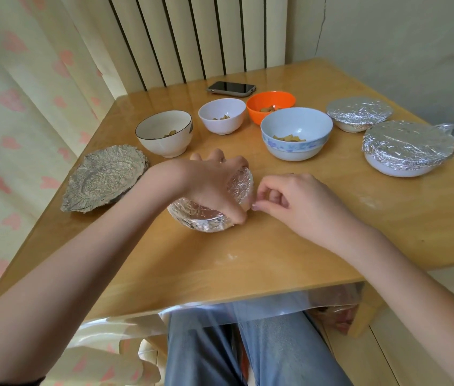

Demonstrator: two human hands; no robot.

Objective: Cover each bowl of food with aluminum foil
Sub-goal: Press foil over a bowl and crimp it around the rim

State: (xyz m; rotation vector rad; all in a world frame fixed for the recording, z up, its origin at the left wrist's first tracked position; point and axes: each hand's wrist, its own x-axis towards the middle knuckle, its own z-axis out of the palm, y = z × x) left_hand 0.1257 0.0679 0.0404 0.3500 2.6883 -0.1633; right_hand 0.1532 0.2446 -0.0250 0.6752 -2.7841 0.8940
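Note:
A small bowl wrapped in aluminum foil (200, 218) stands in the middle of the table. My left hand (214, 182) lies over its top with fingers curled down round the foil rim. My right hand (289, 201) sits just right of it, fingers curled, its fingertips pinching the foil edge. Four uncovered bowls hold brown food pieces: a black-rimmed white bowl (164, 132), a small white bowl (221, 114), an orange bowl (270, 103) and a blue floral bowl (296, 133). Two foil-covered bowls (359, 112) (408, 147) stand at the right. A crumpled foil sheet (103, 178) lies at the left.
A dark phone (231, 87) lies at the back of the wooden table (248, 260). A curtain hangs at the left and a radiator stands behind. A clear plastic cover overhangs the table's front edge above my knees. A plastic bag sits at the far right edge.

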